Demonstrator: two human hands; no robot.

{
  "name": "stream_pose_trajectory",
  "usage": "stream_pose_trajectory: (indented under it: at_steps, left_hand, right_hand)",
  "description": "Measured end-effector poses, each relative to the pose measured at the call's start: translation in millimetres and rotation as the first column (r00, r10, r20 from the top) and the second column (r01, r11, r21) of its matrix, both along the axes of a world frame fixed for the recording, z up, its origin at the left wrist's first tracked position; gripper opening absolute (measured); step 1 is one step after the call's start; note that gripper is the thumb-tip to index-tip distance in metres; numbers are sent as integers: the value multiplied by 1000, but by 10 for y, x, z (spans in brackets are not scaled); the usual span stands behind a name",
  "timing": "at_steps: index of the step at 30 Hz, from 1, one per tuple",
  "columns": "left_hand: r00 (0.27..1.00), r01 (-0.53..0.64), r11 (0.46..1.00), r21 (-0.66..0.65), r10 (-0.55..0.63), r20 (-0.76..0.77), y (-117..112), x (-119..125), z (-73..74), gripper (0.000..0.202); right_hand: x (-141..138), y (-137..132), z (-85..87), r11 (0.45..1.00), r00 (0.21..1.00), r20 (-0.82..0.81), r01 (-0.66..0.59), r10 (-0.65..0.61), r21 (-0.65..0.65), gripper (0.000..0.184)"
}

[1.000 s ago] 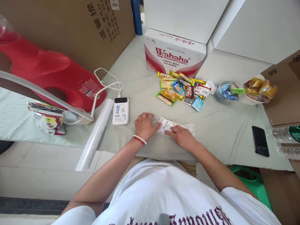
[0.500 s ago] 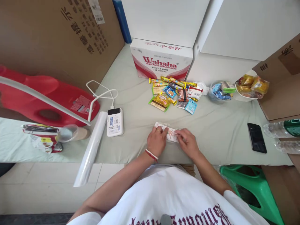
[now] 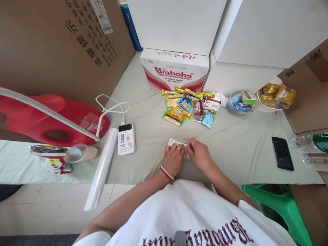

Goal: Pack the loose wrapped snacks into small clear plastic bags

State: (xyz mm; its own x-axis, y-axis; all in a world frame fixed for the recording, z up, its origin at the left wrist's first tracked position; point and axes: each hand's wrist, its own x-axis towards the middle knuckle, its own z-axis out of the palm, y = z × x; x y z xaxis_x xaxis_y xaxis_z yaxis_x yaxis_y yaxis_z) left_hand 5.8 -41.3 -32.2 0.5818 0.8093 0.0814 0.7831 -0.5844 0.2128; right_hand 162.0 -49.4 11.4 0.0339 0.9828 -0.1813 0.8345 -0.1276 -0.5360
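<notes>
A small white printed packet (image 3: 173, 141) lies at the front middle of the cloth-covered table, mostly covered by my fingers. My left hand (image 3: 174, 159), with a ring and a beaded bracelet, has its fingers curled over the packet. Close beside it, my right hand (image 3: 200, 153) is closed in a pinch at the packet's right end. What lies under the fingertips is hidden. Beyond both hands is a pile of small wrapped snacks (image 3: 185, 104), among them yellow sticks, a blue packet and brown ones.
A Wahaba-style white and red carton labelled Wahaha (image 3: 175, 71) stands behind the snacks. At left are a power bank (image 3: 126, 140), a plastic film roll (image 3: 101, 171), a cup (image 3: 78, 153) and a red plastic stool (image 3: 53, 119). Rightward are two snack bowls (image 3: 239, 109) and a phone (image 3: 282, 153).
My right hand has moved left, closer to my left hand, and its fingers have drawn together. My left fingers now curl further over the packet, covering more of it. The view has tilted slightly.
</notes>
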Motion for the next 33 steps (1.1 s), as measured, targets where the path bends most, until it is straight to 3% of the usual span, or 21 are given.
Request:
stream_pose_trajectory:
  at_steps: [4, 7, 9, 10, 12, 14, 16, 17, 19, 21, 23, 25, 27, 29, 31, 33]
  left_hand:
    - [968, 21, 990, -143, 16, 250, 102, -188, -79, 25]
    - [871, -219, 956, -194, 281, 404, 220, -368, -119, 31]
    - [812, -422, 886, -190, 463, 354, 284, -427, -120, 39]
    - [808, -465, 863, -195, 504, 305, 303, -431, -114, 43]
    - [834, -446, 864, -235, 496, 240, 304, -397, -94, 38]
    - [854, -372, 886, -277, 444, 272, 253, -331, -65, 26]
    - [837, -311, 913, -265, 396, 378, 167, -259, -29, 17]
    - [828, -278, 933, -227, 352, 437, 120, -224, -7, 12]
    - [829, -164, 983, -87, 185, 528, 40, -161, 45, 4]
    - [832, 19, 997, 72, -55, 552, -6, -104, 103, 6]
    - [795, 237, 960, 146, -278, 539, -19, -54, 157, 16]
    - [733, 406, 905, 128, -406, 547, -17, -10, 192, 33]
    - [683, 521, 851, 74, -467, 562, -20, 32, 201, 44]
    - [655, 611, 792, 24, -522, 546, -37, 74, 188, 46]
    - [620, 698, 716, -18, -591, 516, -59, 114, 167, 46]
    - [592, 745, 666, -51, -623, 511, -69, 135, 156, 46]
  right_hand:
    - [-249, 205, -104, 994, 996, 4, -91, 92, -68, 14]
    - [-262, 211, -203, 981, 983, 18, -181, 182, -65, 20]
    - [-233, 187, -249, 977, 978, 21, -205, 207, -53, 21]
    - [-218, 175, -264, 977, 978, 10, -206, 207, -45, 22]
    - [-192, 151, -280, 983, 982, -54, -185, 183, -21, 21]
    - [-173, 107, -272, 992, 971, -202, -127, 125, 0, 22]
    - [-156, 26, -243, 999, 884, -467, -23, 4, -35, 30]
    - [-147, -28, -222, 996, 784, -616, 36, -79, -83, 36]
    - [-125, -151, -177, 970, 497, -833, 124, -244, -210, 48]
    - [-83, -272, -140, 932, 243, -904, 189, -351, -310, 50]
    - [-9, -373, -121, 885, 102, -902, 267, -419, -381, 43]
    - [99, -457, -122, 828, 15, -878, 339, -479, -446, 40]
    - [216, -538, -136, 788, -35, -856, 373, -516, -490, 41]
    - [317, -621, -161, 786, -29, -849, 361, -528, -501, 44]
    - [405, -692, -186, 810, 55, -852, 350, -520, -471, 44]
    - [533, -710, -186, 835, 200, -847, 382, -493, -396, 41]
